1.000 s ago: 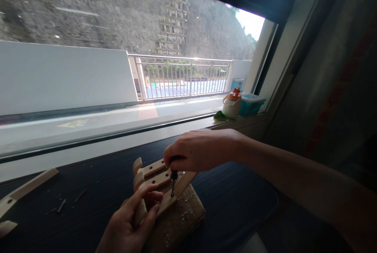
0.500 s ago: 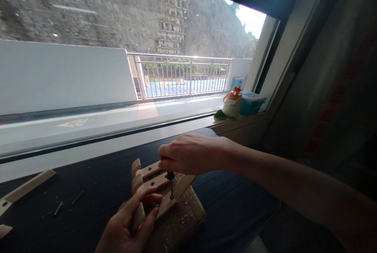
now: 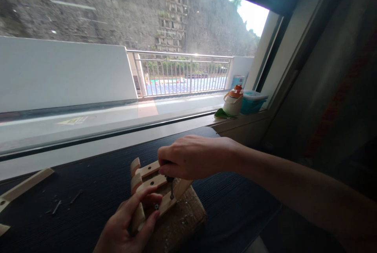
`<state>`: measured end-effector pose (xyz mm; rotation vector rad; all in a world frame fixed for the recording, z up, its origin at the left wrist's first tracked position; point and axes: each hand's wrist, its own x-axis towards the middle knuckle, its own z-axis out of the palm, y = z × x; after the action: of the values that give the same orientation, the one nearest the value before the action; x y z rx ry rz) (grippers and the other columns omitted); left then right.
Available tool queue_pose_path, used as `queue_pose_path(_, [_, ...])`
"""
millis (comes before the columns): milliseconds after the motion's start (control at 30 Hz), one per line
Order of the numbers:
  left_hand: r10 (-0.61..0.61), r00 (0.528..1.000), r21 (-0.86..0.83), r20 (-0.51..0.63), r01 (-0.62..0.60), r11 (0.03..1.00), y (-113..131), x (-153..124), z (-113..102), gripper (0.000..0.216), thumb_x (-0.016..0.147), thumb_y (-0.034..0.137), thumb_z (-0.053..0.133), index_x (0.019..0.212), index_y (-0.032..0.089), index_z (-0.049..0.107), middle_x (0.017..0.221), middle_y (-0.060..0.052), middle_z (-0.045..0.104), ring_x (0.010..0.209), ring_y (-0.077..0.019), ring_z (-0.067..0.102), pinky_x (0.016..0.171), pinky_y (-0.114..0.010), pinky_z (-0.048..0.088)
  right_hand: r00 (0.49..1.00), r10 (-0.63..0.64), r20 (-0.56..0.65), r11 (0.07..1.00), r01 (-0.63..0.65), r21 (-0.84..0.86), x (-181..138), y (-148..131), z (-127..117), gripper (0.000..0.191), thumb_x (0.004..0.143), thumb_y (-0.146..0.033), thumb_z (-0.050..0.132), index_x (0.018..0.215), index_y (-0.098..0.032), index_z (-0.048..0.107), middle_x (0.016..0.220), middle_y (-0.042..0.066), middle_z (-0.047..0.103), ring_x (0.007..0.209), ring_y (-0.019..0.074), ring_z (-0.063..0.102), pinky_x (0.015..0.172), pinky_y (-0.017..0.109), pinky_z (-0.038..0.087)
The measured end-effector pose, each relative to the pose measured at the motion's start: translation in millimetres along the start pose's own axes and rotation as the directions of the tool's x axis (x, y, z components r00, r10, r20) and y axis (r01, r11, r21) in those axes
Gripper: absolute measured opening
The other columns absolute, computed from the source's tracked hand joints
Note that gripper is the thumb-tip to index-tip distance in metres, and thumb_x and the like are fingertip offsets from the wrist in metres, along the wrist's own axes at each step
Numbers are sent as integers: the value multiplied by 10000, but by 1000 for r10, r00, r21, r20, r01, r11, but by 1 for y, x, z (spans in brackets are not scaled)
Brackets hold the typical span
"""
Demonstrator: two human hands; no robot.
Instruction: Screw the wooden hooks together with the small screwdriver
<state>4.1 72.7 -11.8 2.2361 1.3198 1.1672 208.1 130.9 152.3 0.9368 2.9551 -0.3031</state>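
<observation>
A small assembly of light wooden slats [image 3: 149, 180] with drilled holes rests on a brown cork-like block [image 3: 182, 217] on the dark table [image 3: 88, 190]. My left hand [image 3: 129, 225] grips the near end of the slats, thumb and fingers wrapped round a piece. My right hand [image 3: 191, 157] is closed over the handle of a short screwdriver [image 3: 171, 186], whose tip stands upright on a cross slat. A small screw head shows near my left fingertips.
Another wooden strip [image 3: 25, 184] lies at the table's left edge, with loose screws [image 3: 57, 206] beside it. On the window sill at the right stand a white pot with an orange lid [image 3: 232, 102] and a teal box [image 3: 253, 102]. Glass runs behind the table.
My right hand has shifted slightly left and down with the screwdriver, its grip turning a little. My left hand stays on the slats.
</observation>
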Motion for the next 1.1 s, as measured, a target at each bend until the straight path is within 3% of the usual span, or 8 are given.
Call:
queue_pose_path(200, [-31,998,-29,48,33,999,0,2,-3,449,764,294,634,1192,300,500,939,43,734,863,-104,696,785,-137,520,995,99,-22,994,-100,-33,3,-1,2,329,893,-370,340,949,-144,572,703,43,598,567,122,438,510,253,266])
queue_pose_path(367, [-76,975,-72,208,93,993,-7,2,-16,568,753,270,627,1285,308,429,1118,19,691,1050,-140,629,892,-203,471,999,30,-13,999,-30,-16,-3,4,-7,378,842,-410,433,1123,-175,527,825,42,640,626,130,499,528,251,292])
queue_pose_path(467, [-87,964,-37,250,99,994,-11,-1,-20,587,746,240,617,1289,344,421,1158,36,670,1088,-146,608,937,-238,442,999,25,-19,999,-26,-32,-4,2,-7,279,836,-338,429,1025,-175,553,789,33,633,602,119,482,527,250,292])
queue_pose_path(667, [-75,961,-52,268,92,994,-11,-2,-17,551,791,199,546,1278,399,382,1115,64,672,1030,-119,639,930,-207,462,998,60,11,997,-60,-43,3,-7,2,247,846,-302,376,946,-153,546,734,51,625,570,128,484,504,258,281])
queue_pose_path(933, [-59,963,-39,263,72,997,-8,-2,-15,573,807,183,511,1303,388,310,1143,56,643,1076,-90,605,961,-174,423,987,127,-98,991,-130,-23,7,-2,11,256,843,-333,380,940,-168,552,771,59,641,651,156,545,537,262,298])
queue_pose_path(1100, [-77,969,-47,236,91,995,-7,-4,-11,511,821,216,487,1298,327,343,1116,18,644,1046,-98,618,943,-172,437,998,55,0,997,-55,-57,0,-11,0,253,838,-339,412,961,-180,566,727,36,625,584,131,494,520,255,277])
